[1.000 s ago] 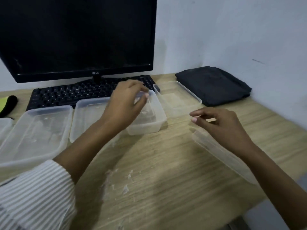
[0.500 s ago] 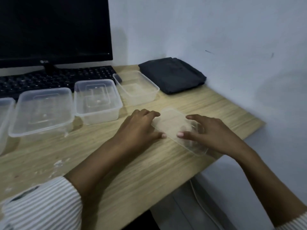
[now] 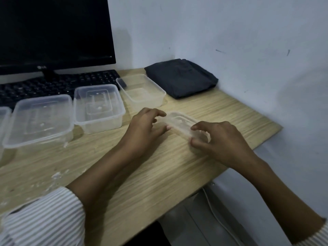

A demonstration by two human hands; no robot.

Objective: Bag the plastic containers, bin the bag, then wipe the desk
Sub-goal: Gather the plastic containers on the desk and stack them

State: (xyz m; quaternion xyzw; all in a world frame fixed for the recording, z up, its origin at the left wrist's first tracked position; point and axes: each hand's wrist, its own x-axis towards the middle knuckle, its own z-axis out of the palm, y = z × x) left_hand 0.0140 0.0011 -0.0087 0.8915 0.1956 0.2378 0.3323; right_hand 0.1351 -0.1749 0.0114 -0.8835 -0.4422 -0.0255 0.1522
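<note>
Fingers of both hands pinch a clear lid at the near right of the tabletop; left hand grips one end, right hand the other; three open containers stand unbagged to the left; no bag visible; crumbs remain unwiped.

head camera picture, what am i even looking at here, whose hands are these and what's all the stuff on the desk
This is no machine: a person wears a camera on the head, looking down at their own two hands. The left hand and right hand each grip an end of a clear plastic lid just above the wooden desk. Behind it stand three open plastic containers in a row: one at the left, a middle one and a right one. Further back are a black keyboard, a dark monitor and a folded dark cloth. White crumbs lie on the desk near the striped sleeve.
</note>
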